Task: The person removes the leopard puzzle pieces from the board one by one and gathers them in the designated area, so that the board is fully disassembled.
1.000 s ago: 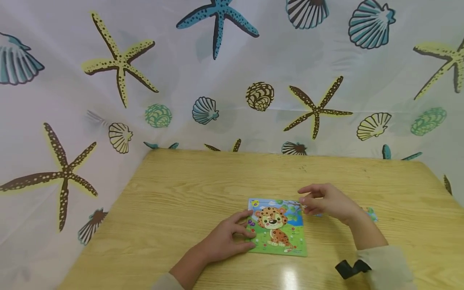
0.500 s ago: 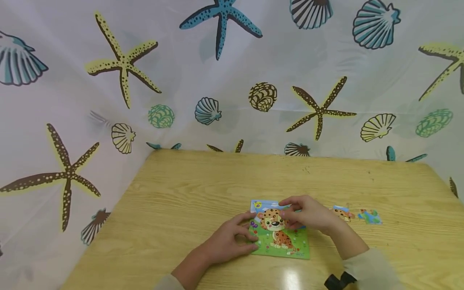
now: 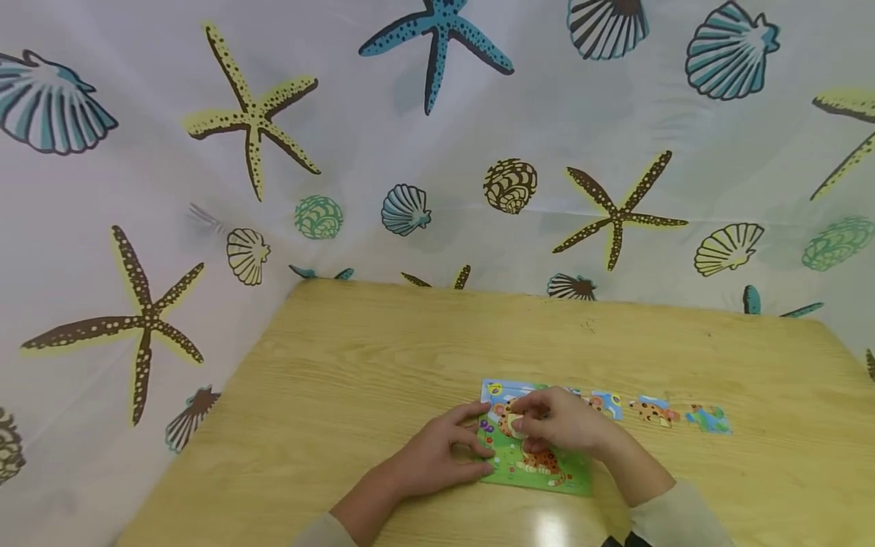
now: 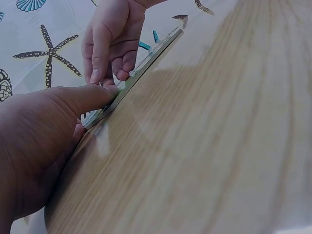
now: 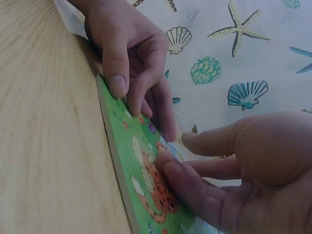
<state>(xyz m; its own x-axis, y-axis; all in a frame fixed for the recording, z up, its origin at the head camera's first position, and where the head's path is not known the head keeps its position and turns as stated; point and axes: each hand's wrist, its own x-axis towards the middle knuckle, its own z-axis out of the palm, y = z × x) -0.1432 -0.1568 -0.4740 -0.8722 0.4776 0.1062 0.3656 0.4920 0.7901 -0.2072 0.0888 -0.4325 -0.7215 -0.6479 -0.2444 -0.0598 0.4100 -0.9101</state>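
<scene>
A square jigsaw puzzle board (image 3: 536, 480) with a spotted leopard cub on green grass lies flat on the wooden table. My left hand (image 3: 444, 453) rests at its left side, with relaxed fingers and thumb touching the edge; the left wrist view shows the thumb against the board's rim. Over the cub's face is my right hand (image 3: 563, 420), its bent fingertips low over the picture. In the right wrist view its thumb (image 5: 178, 173) is at the cub's body. Whether a piece is between those fingers cannot be made out. The right hand hides the board's upper right part.
Right of the board, loose puzzle pieces lie in a row: a blue one with an ear (image 3: 607, 404), a spotted one (image 3: 652, 411) and a green and blue one (image 3: 709, 418). A white cloth (image 3: 437, 152) printed with starfish and shells hangs behind the table.
My right hand has moved left and slightly down, from the board's upper right corner to over the cub's face, uncovering loose pieces. My left hand stays on the left edge.
</scene>
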